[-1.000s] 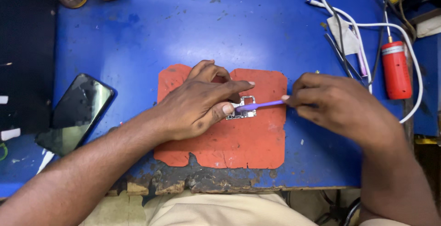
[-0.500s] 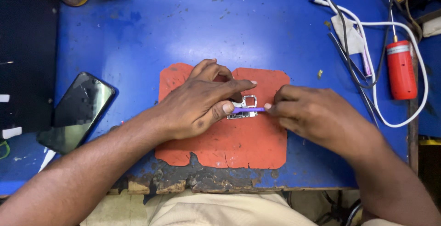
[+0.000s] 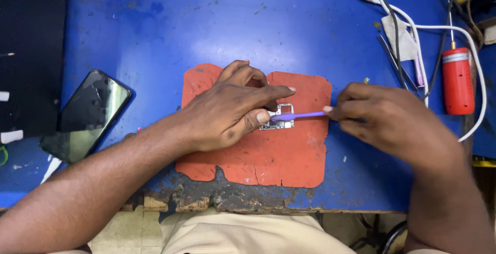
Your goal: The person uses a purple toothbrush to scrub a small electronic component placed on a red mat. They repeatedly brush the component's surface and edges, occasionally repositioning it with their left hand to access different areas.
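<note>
A small metal circuit board (image 3: 280, 120) lies on a torn orange-red mat (image 3: 279, 150) near the front of the blue table (image 3: 206, 32). My left hand (image 3: 227, 109) rests on the mat and pins the board with thumb and forefinger. My right hand (image 3: 392, 122) grips the handle end of a thin purple brush (image 3: 302, 115). Its head lies across the board, right at my left thumb.
A dark phone (image 3: 85, 114) lies face up at the left. At the right stand a red cylindrical tool (image 3: 458, 81), a white cable (image 3: 413, 26), tweezers (image 3: 390, 52) and a scrap of cloth (image 3: 402, 38). The table's front edge (image 3: 232, 202) is chipped.
My right hand has drawn back to the right with the purple brush after pushing in closer to the board half a second ago. My left hand has kept still on the board.
</note>
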